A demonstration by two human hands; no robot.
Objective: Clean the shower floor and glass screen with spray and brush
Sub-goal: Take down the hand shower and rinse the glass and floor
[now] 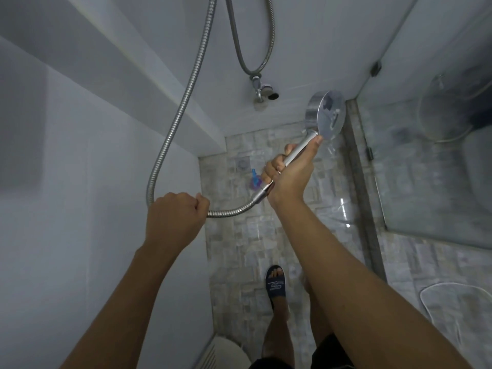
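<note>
The glass screen (426,161) takes up the 2 to 4 o'clock side of the view, standing upright on a grey kerb. The mosaic shower floor (247,241) runs down the middle. A metal hose (177,121) drops from 12 o'clock along the white wall, loops low and joins the shower head (326,113).

The shower head's long axis runs from 7 o'clock up to 1 o'clock. Its round face is turned to 3 o'clock at the glass, and a thin stream of water comes off it.

The right grip (287,173) is wrapped round the handle, thumb up near the head. The left grip (174,214) is a closed fist on the hose loop at 9 o'clock.

A dark sandal (275,284) is planted on the floor at 6 o'clock. A blue spray bottle (255,179) sits on the floor just beside the drain (242,163), partly hidden behind the right grip. No brush in sight.
</note>
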